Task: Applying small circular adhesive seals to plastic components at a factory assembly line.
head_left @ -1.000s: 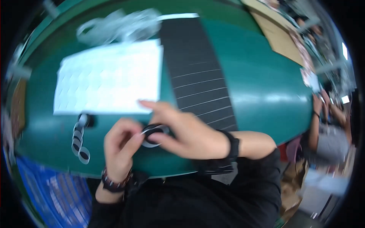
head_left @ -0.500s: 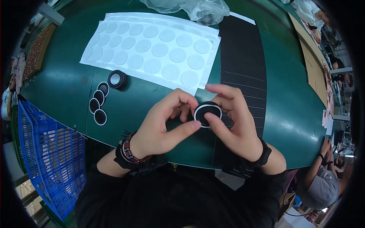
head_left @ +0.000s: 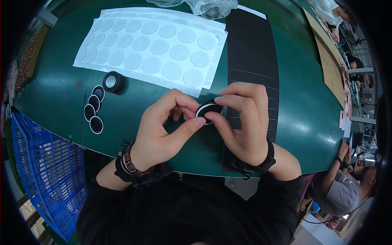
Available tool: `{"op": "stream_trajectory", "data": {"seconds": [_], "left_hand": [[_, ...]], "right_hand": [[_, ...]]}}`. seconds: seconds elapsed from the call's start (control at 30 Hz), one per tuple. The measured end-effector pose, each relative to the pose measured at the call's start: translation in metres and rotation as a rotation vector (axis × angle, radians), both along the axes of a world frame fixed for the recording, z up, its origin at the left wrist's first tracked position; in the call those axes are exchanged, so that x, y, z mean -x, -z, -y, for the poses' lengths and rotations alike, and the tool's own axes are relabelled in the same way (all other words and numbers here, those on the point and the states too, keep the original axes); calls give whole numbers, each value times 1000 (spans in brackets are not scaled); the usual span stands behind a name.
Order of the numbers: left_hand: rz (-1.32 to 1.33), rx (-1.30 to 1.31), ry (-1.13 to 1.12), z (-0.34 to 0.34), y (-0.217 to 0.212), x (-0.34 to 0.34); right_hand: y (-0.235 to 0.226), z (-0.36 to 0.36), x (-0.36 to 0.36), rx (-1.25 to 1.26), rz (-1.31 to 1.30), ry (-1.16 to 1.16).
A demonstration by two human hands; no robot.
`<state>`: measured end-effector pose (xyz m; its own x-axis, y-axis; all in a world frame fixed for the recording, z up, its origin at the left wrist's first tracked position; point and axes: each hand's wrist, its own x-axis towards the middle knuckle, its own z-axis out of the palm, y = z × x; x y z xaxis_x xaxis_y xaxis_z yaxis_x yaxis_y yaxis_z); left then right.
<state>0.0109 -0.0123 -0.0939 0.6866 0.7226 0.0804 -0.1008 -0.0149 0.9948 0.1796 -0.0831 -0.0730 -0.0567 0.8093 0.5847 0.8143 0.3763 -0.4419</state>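
Note:
Both hands pinch one small round black part with a white rim (head_left: 207, 110) just above the green table (head_left: 310, 118). My left hand (head_left: 163, 128) grips its left edge with thumb and fingers. My right hand (head_left: 243, 118) holds its right side, fingers curled over the top. White sheets of round stickers (head_left: 151, 49) lie beyond the hands. A black strip with thin lines (head_left: 253, 69) runs under my right hand.
A row of three black discs with white rims (head_left: 94, 110) and a thicker black ring (head_left: 112, 81) lie to the left. A blue crate (head_left: 45, 171) stands at the table's left edge. A clear plastic bag (head_left: 204, 6) lies at the back. Another person (head_left: 343, 188) sits to the right.
The view has swung from blurred and tilted to steady over the table. Both hands have kept the round part between them, with the fingers shifting slightly around its rim.

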Motion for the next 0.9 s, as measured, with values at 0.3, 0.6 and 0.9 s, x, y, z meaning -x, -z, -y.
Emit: {"op": "stream_trajectory", "data": {"seconds": [0.3,0.6,0.9], "left_hand": [[-67,-29,-58,2,3,0],[-119,-196,-62,-1,3,4],[-92,-65,40,-1,0,10]], "right_hand": [[3,2,5,-65,11,-52],[2,3,12,-135,128,-165],[6,5,11,81,-167,-94]]}}
